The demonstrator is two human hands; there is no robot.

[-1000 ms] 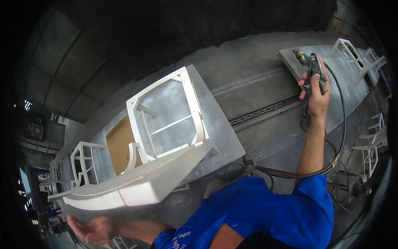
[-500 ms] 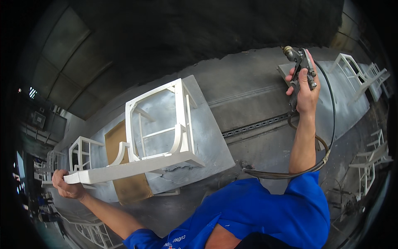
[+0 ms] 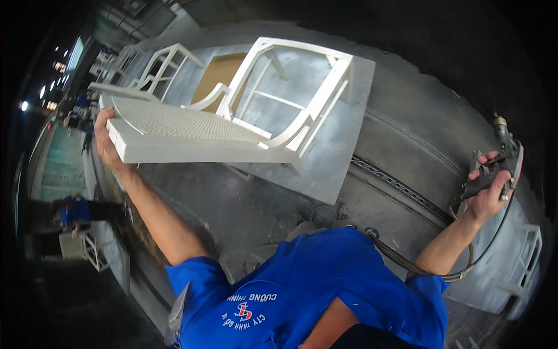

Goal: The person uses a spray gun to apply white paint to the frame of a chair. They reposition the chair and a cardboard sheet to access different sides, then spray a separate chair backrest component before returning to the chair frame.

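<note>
A white chair frame (image 3: 322,99) with an open seat and a woven back panel (image 3: 189,123) stands on a grey board (image 3: 353,145). My left hand (image 3: 106,142) is closed around the outer end of the chair's back, its fingers partly hidden behind the rail. Out to the right, away from the chair, my right hand (image 3: 487,200) grips a spray gun (image 3: 505,160) with the nozzle pointing up and away. A dark hose (image 3: 501,232) runs from the gun down past my right forearm. No spray shows.
Brown cardboard (image 3: 214,81) lies on the board. A chain track (image 3: 401,189) crosses the floor to the right. More white chairs (image 3: 168,67) stand behind at left, another (image 3: 526,262) at right. A person in blue (image 3: 75,210) is at far left.
The view has turned, and the woven face of the chair's back now shows. My right hand with the spray gun is lower and farther right. My left hand keeps its hold.
</note>
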